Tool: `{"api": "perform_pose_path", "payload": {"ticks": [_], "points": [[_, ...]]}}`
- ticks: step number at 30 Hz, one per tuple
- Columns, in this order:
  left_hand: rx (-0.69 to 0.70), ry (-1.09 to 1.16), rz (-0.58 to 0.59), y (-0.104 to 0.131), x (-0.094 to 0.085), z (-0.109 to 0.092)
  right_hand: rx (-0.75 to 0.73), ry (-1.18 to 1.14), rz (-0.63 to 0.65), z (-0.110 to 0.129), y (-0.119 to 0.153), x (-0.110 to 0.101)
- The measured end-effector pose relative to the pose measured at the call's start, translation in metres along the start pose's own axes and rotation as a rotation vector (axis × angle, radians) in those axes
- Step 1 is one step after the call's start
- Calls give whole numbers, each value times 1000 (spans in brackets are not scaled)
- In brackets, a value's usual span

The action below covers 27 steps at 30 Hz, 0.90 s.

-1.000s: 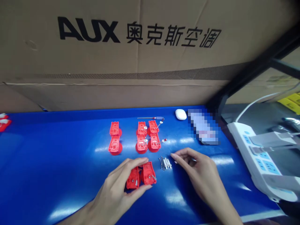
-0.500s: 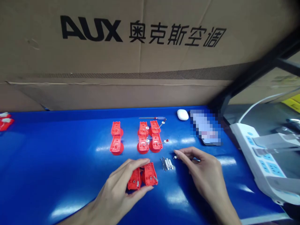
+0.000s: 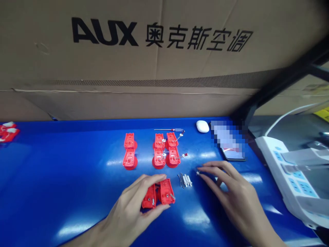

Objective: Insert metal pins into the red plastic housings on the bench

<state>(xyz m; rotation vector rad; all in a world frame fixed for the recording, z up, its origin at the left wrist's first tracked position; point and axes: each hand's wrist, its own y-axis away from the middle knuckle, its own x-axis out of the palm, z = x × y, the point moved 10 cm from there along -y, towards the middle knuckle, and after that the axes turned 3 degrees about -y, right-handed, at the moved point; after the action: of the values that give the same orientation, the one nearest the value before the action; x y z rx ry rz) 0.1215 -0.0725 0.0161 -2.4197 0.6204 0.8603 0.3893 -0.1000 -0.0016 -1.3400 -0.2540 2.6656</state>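
Note:
Two red plastic parts (image 3: 166,190) stand side by side on the blue table, gripped between the thumb and fingers of my left hand (image 3: 140,199). Each has a small metal piece in it. To their right lies a small group of dark and white metal pins (image 3: 185,180). My right hand (image 3: 228,187) pinches a small white piece (image 3: 198,173) between thumb and fingertips, just right of the pins. Farther back stand two red parts (image 3: 129,158) and, beside them, several more (image 3: 172,157) with thin rods and white tips sticking out.
A screwdriver (image 3: 169,130) lies at the back beside a white rounded case (image 3: 203,126) and a phone (image 3: 232,154). On the right is a white power strip (image 3: 285,171). Red and white pieces (image 3: 9,132) sit at the far left. A large cardboard box (image 3: 115,68) stands behind.
The view has shifted slightly, so things appear a little farther right. My right hand has moved slightly away from the pins with the small white piece. My left hand keeps its grip.

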Motion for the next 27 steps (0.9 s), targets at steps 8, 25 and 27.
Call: {"api": "perform_pose_path", "payload": {"ticks": [8,25,27], "points": [[4,-3,2,0,0,1,-47,-45,165,-3,-1,19],[10,-5,-2,-1,-1,-1,308,-237,95,-2,-6,23],[10,-4,5,-1,0,-1,343,-273,96,-2,-6,25]]}}
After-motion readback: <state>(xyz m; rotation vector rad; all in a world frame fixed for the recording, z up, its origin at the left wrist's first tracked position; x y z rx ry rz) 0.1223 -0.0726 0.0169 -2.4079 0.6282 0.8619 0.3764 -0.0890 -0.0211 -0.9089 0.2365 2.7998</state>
